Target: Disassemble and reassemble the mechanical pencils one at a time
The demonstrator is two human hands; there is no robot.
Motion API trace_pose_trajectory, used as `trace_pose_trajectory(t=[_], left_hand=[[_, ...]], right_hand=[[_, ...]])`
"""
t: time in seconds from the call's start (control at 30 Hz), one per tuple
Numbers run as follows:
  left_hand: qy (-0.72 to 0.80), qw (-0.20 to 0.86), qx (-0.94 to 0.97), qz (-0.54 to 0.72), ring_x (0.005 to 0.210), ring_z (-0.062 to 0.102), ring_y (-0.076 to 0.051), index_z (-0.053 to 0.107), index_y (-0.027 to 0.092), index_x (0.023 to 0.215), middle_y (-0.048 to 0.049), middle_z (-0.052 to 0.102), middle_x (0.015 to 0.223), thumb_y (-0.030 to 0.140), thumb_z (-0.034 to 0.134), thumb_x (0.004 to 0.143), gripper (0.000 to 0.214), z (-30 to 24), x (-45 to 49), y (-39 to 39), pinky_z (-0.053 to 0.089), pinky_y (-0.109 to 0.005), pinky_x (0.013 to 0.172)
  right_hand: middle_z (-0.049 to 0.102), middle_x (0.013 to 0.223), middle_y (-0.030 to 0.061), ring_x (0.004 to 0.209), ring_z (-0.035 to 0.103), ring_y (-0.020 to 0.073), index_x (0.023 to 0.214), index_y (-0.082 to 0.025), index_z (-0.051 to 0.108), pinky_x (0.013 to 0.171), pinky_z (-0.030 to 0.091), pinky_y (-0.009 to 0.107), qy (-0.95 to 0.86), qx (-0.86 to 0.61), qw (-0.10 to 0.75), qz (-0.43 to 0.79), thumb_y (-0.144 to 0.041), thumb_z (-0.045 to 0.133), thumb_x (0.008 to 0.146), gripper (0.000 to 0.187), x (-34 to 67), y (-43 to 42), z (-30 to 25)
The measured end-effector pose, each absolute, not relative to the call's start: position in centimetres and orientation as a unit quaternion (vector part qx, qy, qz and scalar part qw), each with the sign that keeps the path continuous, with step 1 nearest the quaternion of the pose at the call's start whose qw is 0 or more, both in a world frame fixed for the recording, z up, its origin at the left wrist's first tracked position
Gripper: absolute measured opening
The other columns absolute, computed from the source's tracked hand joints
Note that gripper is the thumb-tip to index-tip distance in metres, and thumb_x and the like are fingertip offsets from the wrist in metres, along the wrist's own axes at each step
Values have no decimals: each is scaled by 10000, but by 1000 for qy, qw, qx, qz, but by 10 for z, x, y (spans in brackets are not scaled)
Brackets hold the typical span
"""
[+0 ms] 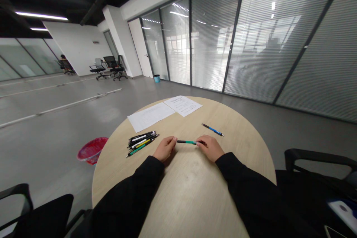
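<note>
With left hand (165, 148) and right hand (211, 148), pinching a green pen (190, 142) by opposite ends at the clock's centre, over the table (192, 197). Near a blue pen (213, 129) at two o'clock, a pile of pens (143, 143) at nine and paper sheets (150, 116) around eleven. Apparently mid-step, handling the held pen two-handed; calling next for an even, light fingertip grip

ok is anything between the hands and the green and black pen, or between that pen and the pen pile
Nothing visible separates the bare left hand or bare right hand from the slim green-and-black pen: each holds an end. Between it and the pile of slim multicoloured pens, only the left hand intervenes.
</note>
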State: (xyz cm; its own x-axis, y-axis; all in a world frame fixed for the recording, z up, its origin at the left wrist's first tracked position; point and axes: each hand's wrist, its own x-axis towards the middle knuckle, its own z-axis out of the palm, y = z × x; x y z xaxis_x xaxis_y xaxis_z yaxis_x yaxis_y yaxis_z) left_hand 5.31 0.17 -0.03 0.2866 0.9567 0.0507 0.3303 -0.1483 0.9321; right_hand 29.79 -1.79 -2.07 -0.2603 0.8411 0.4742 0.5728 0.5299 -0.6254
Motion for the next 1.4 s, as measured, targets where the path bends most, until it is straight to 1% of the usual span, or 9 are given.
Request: trace_pose_trajectory(t=[0.2, 0.37, 0.47, 0.6, 0.77, 1.03, 1.2, 1.3, 1.4], left_hand=[[447, 492, 640, 386, 427, 378, -76, 453, 196, 742, 80, 447, 496, 492, 577, 814, 329, -2, 53, 2, 305, -193, 441], [443, 500, 633, 393, 465, 443, -89, 464, 199, 801, 74, 479, 543, 438, 631, 774, 293, -4, 53, 4, 340, -190, 449], [461, 481, 631, 397, 441, 405, -86, 470, 197, 762, 75, 446, 522, 511, 553, 828, 331, -3, 53, 4, 312, -193, 431], [492, 426, 660, 375, 423, 381, -92, 485, 186, 642, 52, 428, 483, 599, 440, 874, 475, -2, 52, 5, 281, -216, 425], [497, 410, 679, 353, 408, 353, -93, 437, 198, 566, 49, 406, 443, 611, 452, 859, 506, 1, 52, 3, 251, -227, 423], [465, 455, 657, 381, 414, 346, -81, 474, 196, 731, 85, 402, 477, 533, 556, 816, 358, 3, 54, 0, 273, -203, 426], [428, 499, 639, 399, 450, 406, -84, 471, 200, 828, 88, 433, 548, 449, 637, 771, 305, 1, 55, 1, 326, -196, 441], [453, 480, 636, 400, 444, 394, -88, 485, 197, 791, 76, 433, 546, 512, 565, 820, 326, 2, 55, 0, 301, -199, 427], [493, 429, 658, 374, 441, 381, -94, 501, 184, 664, 51, 426, 511, 582, 465, 865, 448, 5, 55, 0, 269, -215, 429]], right_hand=[[661, 806, 40, 753, 578, 172, 857, -181, 698, 696, 418, 284, -777, -453, 404, 167, -184, 607, 889, 96, 298, -17, -20], [660, 795, 41, 735, 575, 173, 858, -186, 701, 684, 419, 287, -777, -454, 404, 164, -201, 604, 891, 104, 298, -17, -21], [662, 796, 41, 743, 581, 174, 858, -188, 700, 687, 422, 285, -777, -453, 405, 167, -201, 600, 893, 107, 298, -17, -21], [662, 806, 39, 755, 583, 173, 848, -186, 694, 702, 423, 286, -779, -455, 398, 166, -190, 609, 887, 94, 298, -17, -20], [666, 816, 42, 764, 587, 175, 863, -185, 699, 709, 431, 291, -776, -452, 405, 170, -189, 607, 887, 95, 298, -17, -21], [668, 807, 40, 755, 587, 173, 860, -186, 705, 704, 433, 292, -772, -458, 407, 168, -197, 609, 888, 101, 299, -17, -20], [672, 818, 44, 768, 592, 176, 867, -185, 704, 713, 436, 294, -773, -456, 408, 167, -194, 602, 893, 106, 298, -18, -19], [670, 815, 45, 767, 592, 180, 866, -186, 704, 711, 437, 296, -775, -456, 405, 166, -198, 604, 892, 104, 298, -18, -19], [666, 810, 45, 760, 589, 179, 872, -189, 707, 704, 435, 294, -776, -455, 405, 164, -206, 604, 893, 106, 298, -17, -20]])
